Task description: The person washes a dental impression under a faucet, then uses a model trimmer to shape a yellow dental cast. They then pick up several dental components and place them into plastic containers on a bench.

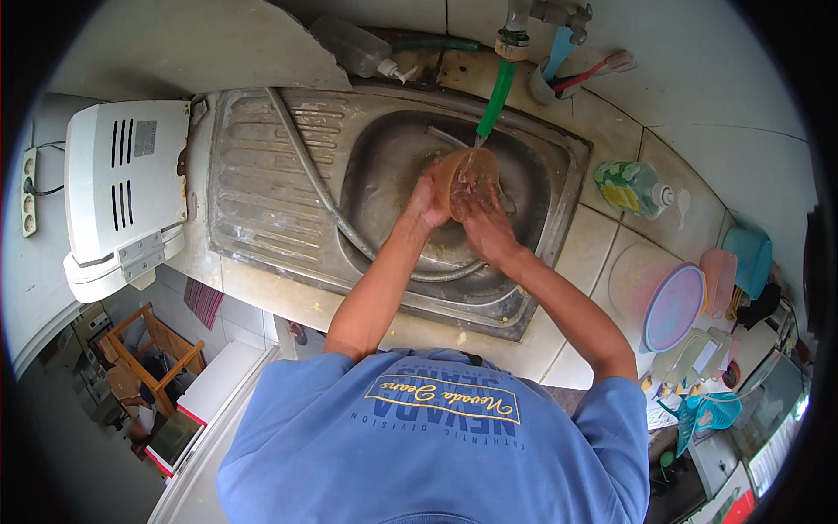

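Observation:
Over the sink basin, a small orange-brown bowl [456, 166] is tilted under a running stream of water. My left hand [427, 203] is closed around the bowl's left side. From the lower right, my right hand [485, 220] grips its near side, with fingers reaching into the wet inside; splashing water partly hides them. The water falls from a green hose [498, 98] fixed to the tap [513, 39] above. A grey hose [325, 194] curves across the drainboard and down into the metal sink [367, 148], passing below my wrists.
Right of the sink stand a green dish soap bottle [630, 189] and a tub with a purple lid [674, 307]. A cup of brushes [543, 86] sits by the tap. A clear pump bottle [362, 51] lies behind the ribbed drainboard [262, 188]. A white appliance [131, 188] stands at left.

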`<state>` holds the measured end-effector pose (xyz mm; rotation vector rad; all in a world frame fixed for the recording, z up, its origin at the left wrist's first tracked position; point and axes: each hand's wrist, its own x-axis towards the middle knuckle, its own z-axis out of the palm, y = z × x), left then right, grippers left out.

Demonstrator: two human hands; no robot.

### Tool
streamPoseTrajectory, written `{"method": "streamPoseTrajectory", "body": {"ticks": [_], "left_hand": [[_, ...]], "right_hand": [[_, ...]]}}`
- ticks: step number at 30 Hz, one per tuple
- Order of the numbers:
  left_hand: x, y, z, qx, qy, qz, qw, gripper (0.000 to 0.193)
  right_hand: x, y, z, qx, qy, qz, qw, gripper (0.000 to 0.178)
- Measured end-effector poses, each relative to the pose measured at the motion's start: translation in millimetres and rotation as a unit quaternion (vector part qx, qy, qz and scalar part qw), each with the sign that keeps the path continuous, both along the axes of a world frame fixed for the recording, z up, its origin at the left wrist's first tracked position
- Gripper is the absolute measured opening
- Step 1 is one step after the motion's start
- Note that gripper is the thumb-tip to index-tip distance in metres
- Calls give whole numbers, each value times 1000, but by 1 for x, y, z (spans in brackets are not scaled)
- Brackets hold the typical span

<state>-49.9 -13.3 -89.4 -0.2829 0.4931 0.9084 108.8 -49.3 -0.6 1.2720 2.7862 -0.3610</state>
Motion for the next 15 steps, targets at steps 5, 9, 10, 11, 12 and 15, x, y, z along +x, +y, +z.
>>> {"method": "streamPoseTrajectory", "body": {"ticks": [5,9,10,11,12,15], "left_hand": [[-8,5,29,-44,-18,-48,998,50],[-6,0,57,-47,230,-73,969,52],[-6,-2,58,-39,231,-72,970,52],[-6,-4,58,39,397,9,917,50],[-8,-5,59,113,547,92,824,48],[0,13,112,290,690,139,648,46]], "right_hand": [[6,-13,3,-79,102,-10,992,55],[14,15,17,63,33,-113,991,52],[15,21,12,55,111,-164,979,51],[16,28,9,47,190,-212,957,50],[13,32,6,54,194,-210,957,50],[9,30,-21,-347,416,-374,753,33]]}}
